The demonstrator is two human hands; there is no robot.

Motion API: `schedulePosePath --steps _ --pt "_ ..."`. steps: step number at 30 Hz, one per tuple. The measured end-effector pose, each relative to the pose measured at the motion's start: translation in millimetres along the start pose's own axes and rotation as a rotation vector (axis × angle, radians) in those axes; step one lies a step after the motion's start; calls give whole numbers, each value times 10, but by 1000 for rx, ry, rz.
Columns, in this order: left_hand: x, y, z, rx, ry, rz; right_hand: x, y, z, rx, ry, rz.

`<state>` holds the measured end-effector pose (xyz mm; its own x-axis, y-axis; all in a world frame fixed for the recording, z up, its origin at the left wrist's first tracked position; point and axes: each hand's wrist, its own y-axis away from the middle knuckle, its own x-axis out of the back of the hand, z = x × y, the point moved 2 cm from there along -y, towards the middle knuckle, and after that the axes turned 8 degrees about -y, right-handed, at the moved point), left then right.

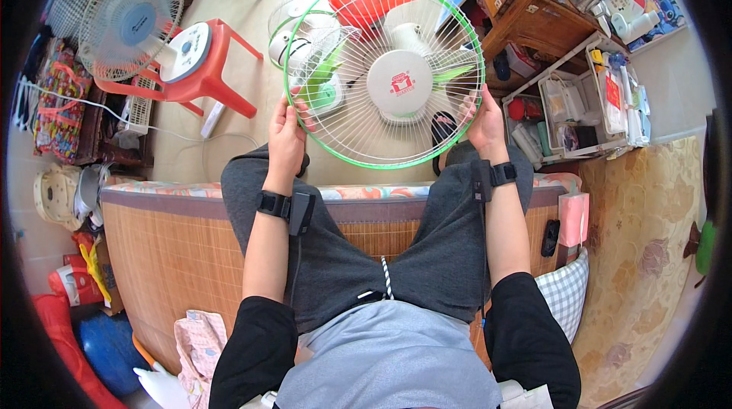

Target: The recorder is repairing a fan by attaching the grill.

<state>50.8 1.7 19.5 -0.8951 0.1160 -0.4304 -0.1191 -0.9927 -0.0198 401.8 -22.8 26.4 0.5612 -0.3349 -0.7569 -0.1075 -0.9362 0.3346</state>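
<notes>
A round fan guard [399, 83] of white wire, with a green rim and a white centre disc, is held up in front of my knees. My left hand [287, 137] grips its rim at the left, and my right hand [489, 127] grips the right side. Through the wires, a white fan body [406, 37] and green fan blades [323, 67] show on the floor beyond, partly hidden. Another wire guard [284, 22] lies behind the rim at the left. A red plastic bag [378, 2] sits past the far rim.
At the far left a white fan [137, 24] stands by a red plastic stool [221, 66]. A wooden cabinet [526, 16] and a white storage rack [583, 108] are at the right. I sit on a bamboo mat [175, 256]; a tissue pack [573, 218] lies to the right.
</notes>
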Motion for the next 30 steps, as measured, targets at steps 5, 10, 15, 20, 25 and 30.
schedulePosePath --steps 5,10,15,20,25,30 --pt "89 -6 -17 -24 1 97 -87 43 6 173 96 -42" --pt "37 -14 -1 19 -51 116 -14 2 -27 253 176 -39" --pt "25 -10 -27 63 44 37 -12 -10 -20 233 182 -44" --pt "15 -19 -15 73 53 141 101 -65 -48 262 121 -112" --pt "8 1 44 72 69 111 8 -24 -73 320 51 -188" --pt "17 1 61 90 94 69 77 -61 -83 356 261 -173"
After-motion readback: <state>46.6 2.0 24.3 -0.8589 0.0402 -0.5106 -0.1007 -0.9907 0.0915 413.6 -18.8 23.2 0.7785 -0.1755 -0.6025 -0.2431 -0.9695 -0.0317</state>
